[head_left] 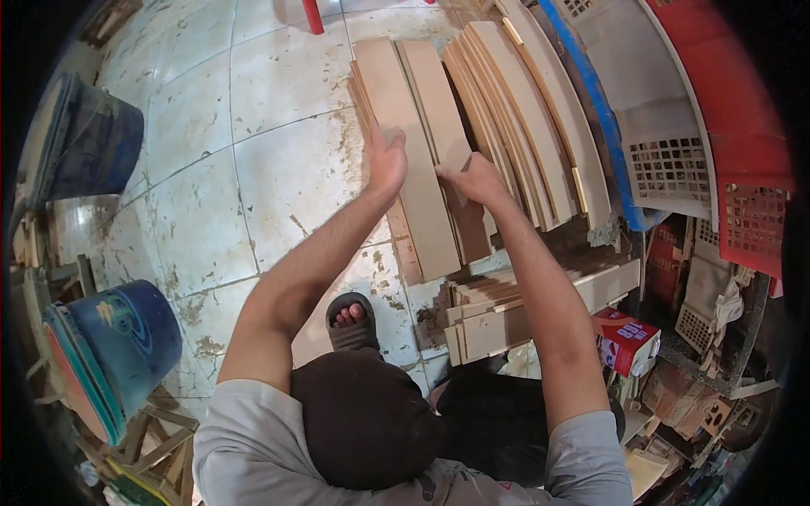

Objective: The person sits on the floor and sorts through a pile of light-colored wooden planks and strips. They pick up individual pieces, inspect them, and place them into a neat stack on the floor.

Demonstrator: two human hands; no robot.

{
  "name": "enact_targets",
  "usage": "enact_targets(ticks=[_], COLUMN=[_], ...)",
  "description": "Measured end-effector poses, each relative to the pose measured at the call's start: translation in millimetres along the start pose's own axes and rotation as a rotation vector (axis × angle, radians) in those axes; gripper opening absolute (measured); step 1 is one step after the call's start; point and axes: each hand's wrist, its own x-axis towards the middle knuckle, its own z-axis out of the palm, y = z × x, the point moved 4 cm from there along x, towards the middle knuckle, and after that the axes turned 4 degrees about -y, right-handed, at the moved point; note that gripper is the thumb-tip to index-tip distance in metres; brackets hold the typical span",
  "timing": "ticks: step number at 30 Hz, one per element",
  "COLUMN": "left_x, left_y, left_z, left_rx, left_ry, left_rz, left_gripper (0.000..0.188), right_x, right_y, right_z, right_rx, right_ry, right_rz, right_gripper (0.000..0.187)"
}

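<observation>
Two side-by-side stacks of long, flat wooden boards lie in front of me. My left hand (387,163) is closed around the outer edge of the left stack (412,181), thumb on top and fingers mostly hidden along its side. At the adjoining board stack (434,101), my right hand (479,180) grips the right edge, its thumb pointing left across the top face. A narrow dark gap runs between the two stacks. Immediately to the right stands a row of more boards (515,126), set on edge and leaning together.
Shorter boards (498,329) lie near my right knee beside a red box (626,341). Plastic crates (671,169) line the right side. Two buckets, one dark (97,143) and one blue (126,337), stand on the left. Stained tiles (198,211) cover the floor.
</observation>
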Motion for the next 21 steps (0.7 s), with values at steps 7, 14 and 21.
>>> enact_targets(ticks=[7,14,21], left_x=[-1.1,-1.5,-1.9], left_y=[0.5,-4.0,1.6], left_z=[1.1,1.7,5.5], left_rx=[-0.019,-0.064,-0.04], left_ry=[0.006,0.005,-0.003], left_rz=[0.079,0.08,0.061], left_gripper=[0.063,0.057,0.05], right_x=[-5.1,7.6,28.2], right_y=[2.1,20.6,36.5], right_z=[4.4,13.8,23.4], right_rx=[0.071,0.237,0.332], right_ry=[0.219,0.174,0.18], right_rz=[-0.058,-0.13,-0.096], right_gripper=[0.065,0.055,0.052])
